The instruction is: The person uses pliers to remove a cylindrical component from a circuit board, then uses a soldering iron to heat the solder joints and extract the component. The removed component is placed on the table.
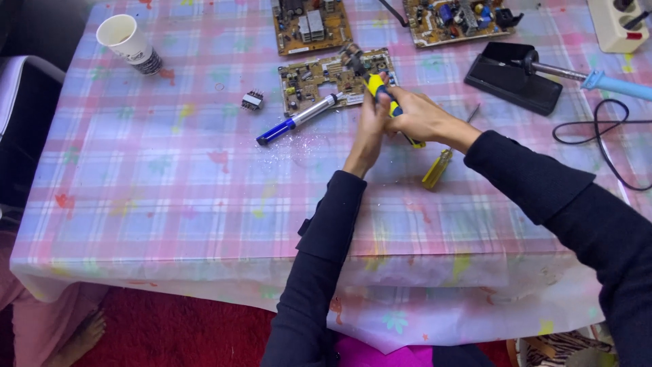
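Note:
Both my hands meet over the middle of the table on a yellow-and-blue handled plier-like tool (375,86). My right hand (420,117) wraps the tool's handles. My left hand (372,129) presses against the same handles from the left. The tool's dark jaws (353,56) sit over a tan circuit board (314,80) lying flat just beyond my hands. Whether the jaws grip a part on the board I cannot tell. A blue-and-silver pump-like tool (297,119) lies to the left of my left hand.
A yellow-handled screwdriver (441,163) lies under my right wrist. Two more circuit boards (311,26) (454,19) lie at the far edge. A soldering iron (598,80) rests on a black stand (513,76). A paper cup (128,41), a small black component (252,100) and a black cable (611,132) are also there.

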